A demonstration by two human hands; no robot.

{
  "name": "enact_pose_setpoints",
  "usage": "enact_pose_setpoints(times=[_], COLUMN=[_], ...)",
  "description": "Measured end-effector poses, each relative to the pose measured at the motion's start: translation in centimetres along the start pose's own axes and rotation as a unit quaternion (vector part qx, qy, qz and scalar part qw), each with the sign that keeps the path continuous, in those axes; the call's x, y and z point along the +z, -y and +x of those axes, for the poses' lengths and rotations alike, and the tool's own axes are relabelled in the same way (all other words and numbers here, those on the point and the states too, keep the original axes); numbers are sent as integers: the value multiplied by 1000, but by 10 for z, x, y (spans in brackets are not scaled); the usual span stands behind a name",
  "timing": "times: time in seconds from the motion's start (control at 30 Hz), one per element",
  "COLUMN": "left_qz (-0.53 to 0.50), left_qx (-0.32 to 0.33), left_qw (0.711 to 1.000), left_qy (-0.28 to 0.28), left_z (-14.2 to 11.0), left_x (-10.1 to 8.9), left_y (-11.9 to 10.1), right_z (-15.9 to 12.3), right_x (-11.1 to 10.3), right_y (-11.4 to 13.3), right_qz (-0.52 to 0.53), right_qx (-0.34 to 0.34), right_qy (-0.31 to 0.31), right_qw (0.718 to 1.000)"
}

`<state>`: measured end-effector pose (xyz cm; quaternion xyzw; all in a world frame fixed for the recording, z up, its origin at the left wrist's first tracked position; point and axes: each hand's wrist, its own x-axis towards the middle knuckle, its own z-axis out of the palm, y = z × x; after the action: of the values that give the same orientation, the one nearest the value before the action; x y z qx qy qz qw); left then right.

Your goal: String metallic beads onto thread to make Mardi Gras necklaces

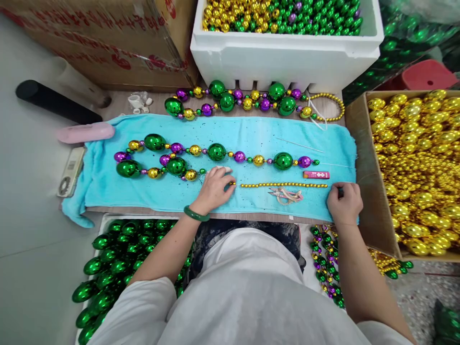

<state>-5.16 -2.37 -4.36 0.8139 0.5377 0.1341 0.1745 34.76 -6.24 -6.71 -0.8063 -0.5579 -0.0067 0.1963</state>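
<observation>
A string of large green, purple and gold beads [216, 152] lies in a loop on the blue towel. At its lower end my left hand [215, 190] rests with bent fingers, thumb and forefinger pinched at the left end of a strand of small gold beads [283, 185]. A thin thread shows there between the beads. By the strand's right end, my right hand [345, 203] is curled closed; what its fingers hold is hidden. Small thread snips [285, 194] with wrapped handles lie below the strand, and a pink-red lighter [316, 175] above it.
A finished-looking bead necklace [226, 102] lies behind the blue towel [247, 129]. A white foam box [287, 60] of beads stands at the back, a carton [381, 191] of gold beads at right. Large green beads [104, 278] fill a tray at lower left. A needle [300, 144] lies on the towel.
</observation>
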Motion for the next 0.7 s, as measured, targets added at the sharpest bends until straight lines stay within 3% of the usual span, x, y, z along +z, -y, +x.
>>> enact_pose_setpoints(times=[0.13, 0.23, 0.47, 0.7], left_qz=[16, 13, -19, -1], left_qx=[-21, -18, 28, 10], left_qw=[1000, 1000, 999, 1000], left_qy=[-11, -14, -3, -6], left_z=[-5, -5, 8, 2], left_x=[-8, -8, 17, 5], left_y=[9, 3, -25, -10], right_z=[0, 0, -1, -2], right_x=[0, 1, 2, 2], right_y=[0, 0, -1, -2], right_qz=[3, -1, -11, 1], right_qx=[2, 1, -1, 3], right_qy=[3, 1, -5, 2], right_qw=[1000, 1000, 1000, 1000])
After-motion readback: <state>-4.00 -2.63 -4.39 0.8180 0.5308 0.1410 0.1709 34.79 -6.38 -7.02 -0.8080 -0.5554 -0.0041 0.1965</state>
